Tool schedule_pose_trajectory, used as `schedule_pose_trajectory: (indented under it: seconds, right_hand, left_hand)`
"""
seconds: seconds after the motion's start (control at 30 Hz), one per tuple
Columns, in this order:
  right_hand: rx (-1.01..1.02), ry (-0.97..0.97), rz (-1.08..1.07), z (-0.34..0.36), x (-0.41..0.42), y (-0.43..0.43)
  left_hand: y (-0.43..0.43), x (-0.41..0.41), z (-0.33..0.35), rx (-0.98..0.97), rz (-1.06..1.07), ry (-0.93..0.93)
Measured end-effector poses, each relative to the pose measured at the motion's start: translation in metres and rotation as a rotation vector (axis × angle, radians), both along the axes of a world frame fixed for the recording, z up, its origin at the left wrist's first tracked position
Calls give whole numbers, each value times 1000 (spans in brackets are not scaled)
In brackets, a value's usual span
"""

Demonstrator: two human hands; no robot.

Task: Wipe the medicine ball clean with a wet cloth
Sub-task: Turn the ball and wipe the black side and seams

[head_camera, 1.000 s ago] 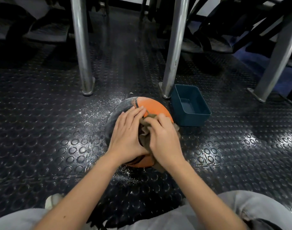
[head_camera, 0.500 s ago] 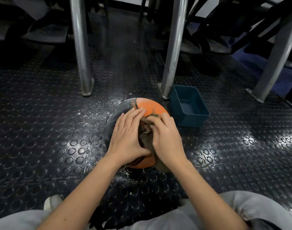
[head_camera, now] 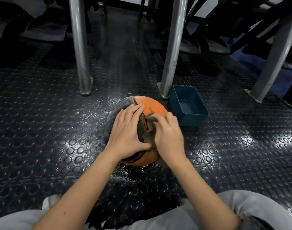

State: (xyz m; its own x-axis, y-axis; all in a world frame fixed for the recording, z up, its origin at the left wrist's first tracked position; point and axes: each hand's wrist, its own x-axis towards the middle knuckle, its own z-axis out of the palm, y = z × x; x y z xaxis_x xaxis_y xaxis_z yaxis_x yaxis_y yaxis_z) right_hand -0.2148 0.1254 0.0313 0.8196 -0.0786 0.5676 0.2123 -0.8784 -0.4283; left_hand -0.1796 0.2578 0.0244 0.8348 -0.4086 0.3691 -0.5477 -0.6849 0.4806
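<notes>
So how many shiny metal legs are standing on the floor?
3. The left leg stands beyond the ball, the middle leg behind the ball beside the blue tub, and the right leg slants at far right. More may hide in the dark behind.

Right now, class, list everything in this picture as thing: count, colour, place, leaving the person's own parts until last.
medicine ball: one, orange and black with a dusty grey patch, on the floor at centre.
cloth: one, brown, bunched on the ball's top.
bin: one, dark teal, open, on the floor right of the ball.
metal legs: three, silver, standing beyond the ball.
powder: scattered, white, on the floor around the ball.
floor: one, black, studded.
trousers: grey, bottom edge.
left hand: one, flat on the ball.
right hand: one, blurred, holding the cloth on the ball.
</notes>
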Motion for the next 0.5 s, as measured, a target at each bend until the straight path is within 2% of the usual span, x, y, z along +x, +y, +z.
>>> schedule_pose_trajectory:
  seconds: [0.17,0.27,0.4,0.5]
  right_hand:
    - [340,201,-193,-1,27,-45]
    - [287,177,-140,3,20,-30]
    - [19,53,52,4,3,5]
    - [45,47,41,3,10,-6]
  left_hand:
    - [-2,2,3,20,1,16]
    - [1,4,0,-5,38,7]
    - [3,6,-1,-4,34,11]
    - [3,8,2,11,13,14]
